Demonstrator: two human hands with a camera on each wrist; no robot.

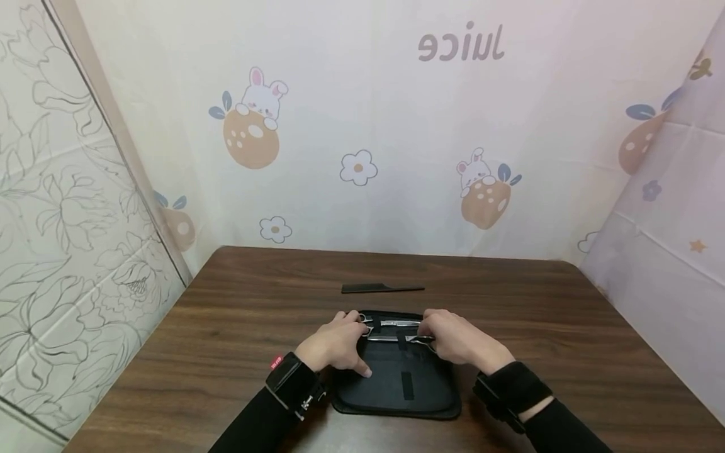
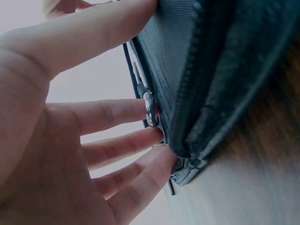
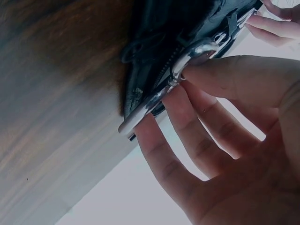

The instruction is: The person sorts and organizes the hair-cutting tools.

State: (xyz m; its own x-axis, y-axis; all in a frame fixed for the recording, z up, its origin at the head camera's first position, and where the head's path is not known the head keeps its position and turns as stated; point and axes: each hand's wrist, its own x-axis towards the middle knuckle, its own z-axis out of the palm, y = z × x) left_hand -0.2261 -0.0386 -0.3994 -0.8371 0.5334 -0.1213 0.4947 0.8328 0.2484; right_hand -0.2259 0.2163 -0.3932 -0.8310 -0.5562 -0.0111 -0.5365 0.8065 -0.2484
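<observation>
A black zip case lies opened flat on the table, two pairs of silver scissors lying across its upper half. My right hand pinches the handle rings of the lower scissors, thumb on one side and fingertips on the other. The blades of that pair pass under a black strap. My left hand rests along the case's left edge. Its fairly straight fingers touch the edge near a metal handle ring of the upper scissors, and its thumb lies on the case.
Behind the case, a black tail comb lies on the brown wooden table. Another black strap sits lower in the case. A printed curtain hangs at the table's back edge, and a flower-patterned panel stands at the left.
</observation>
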